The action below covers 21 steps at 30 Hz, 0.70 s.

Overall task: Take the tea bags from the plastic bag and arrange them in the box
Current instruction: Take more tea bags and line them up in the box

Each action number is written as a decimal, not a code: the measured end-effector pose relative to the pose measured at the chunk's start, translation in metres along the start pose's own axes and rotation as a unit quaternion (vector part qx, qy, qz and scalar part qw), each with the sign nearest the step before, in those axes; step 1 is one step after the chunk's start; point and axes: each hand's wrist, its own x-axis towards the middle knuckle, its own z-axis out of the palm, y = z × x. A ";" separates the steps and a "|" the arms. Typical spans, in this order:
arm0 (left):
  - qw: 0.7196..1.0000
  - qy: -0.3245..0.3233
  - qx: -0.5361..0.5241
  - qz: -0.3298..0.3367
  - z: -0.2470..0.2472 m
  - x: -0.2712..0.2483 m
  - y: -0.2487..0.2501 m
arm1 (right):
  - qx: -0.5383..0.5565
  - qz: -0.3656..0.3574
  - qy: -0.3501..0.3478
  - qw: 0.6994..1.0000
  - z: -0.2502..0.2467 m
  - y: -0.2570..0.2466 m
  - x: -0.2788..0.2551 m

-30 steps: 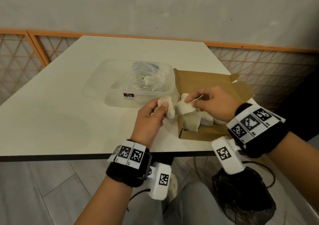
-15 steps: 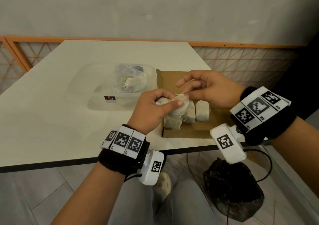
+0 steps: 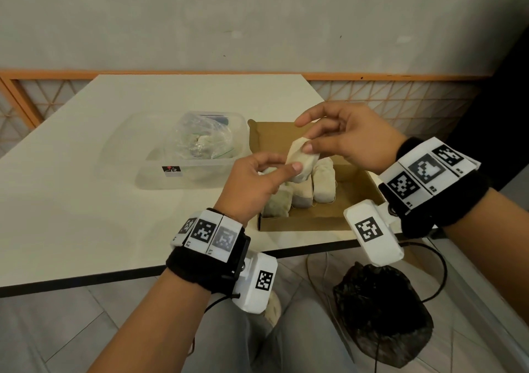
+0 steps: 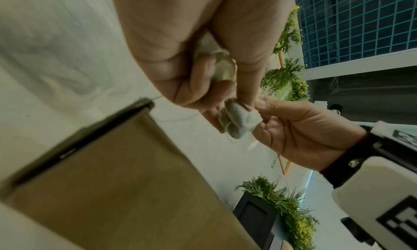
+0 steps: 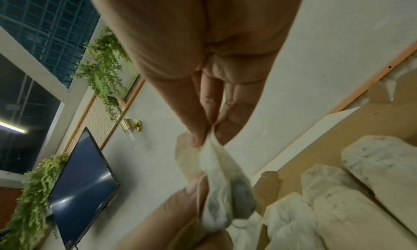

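Note:
A pale tea bag (image 3: 301,158) hangs over the left part of the open cardboard box (image 3: 286,133). My right hand (image 3: 307,143) pinches its upper end between thumb and finger. My left hand (image 3: 286,172) grips its lower end. In the left wrist view a second tea bag (image 4: 223,70) sits curled in the left palm. The right wrist view shows the pinched tea bag (image 5: 216,173) close up. Three tea bags (image 3: 323,185) stand side by side in the box. The clear plastic bag (image 3: 200,138) with more tea bags lies in a transparent tub (image 3: 137,155).
The box sits at the white table's (image 3: 86,215) front right corner, with the tub just left of it. A black bag (image 3: 380,318) lies on the floor under my right wrist. An orange-framed lattice rail (image 3: 400,98) runs behind the table.
The hands came together from holding separate tea bags. My right hand then rose, pulling one tea bag's upper end up while my left hand keeps the lower end.

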 end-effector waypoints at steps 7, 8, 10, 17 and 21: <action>1.000 0.001 0.027 0.009 0.009 0.001 -0.002 | -0.076 0.023 -0.032 0.996 -0.008 0.001 0.000; 1.000 -0.001 0.026 0.010 0.010 0.000 -0.002 | -0.083 0.023 -0.030 0.996 -0.009 0.000 0.000; 1.000 0.006 0.019 0.016 0.011 -0.002 -0.005 | -0.093 0.026 -0.026 0.995 -0.013 0.001 0.001; 0.995 0.099 -0.005 -0.005 -0.009 -0.002 -0.025 | -0.211 0.123 -0.138 0.960 -0.027 0.025 -0.005; 0.995 0.095 0.006 -0.014 -0.014 -0.003 -0.035 | -0.238 0.171 -0.171 0.941 -0.023 0.046 -0.007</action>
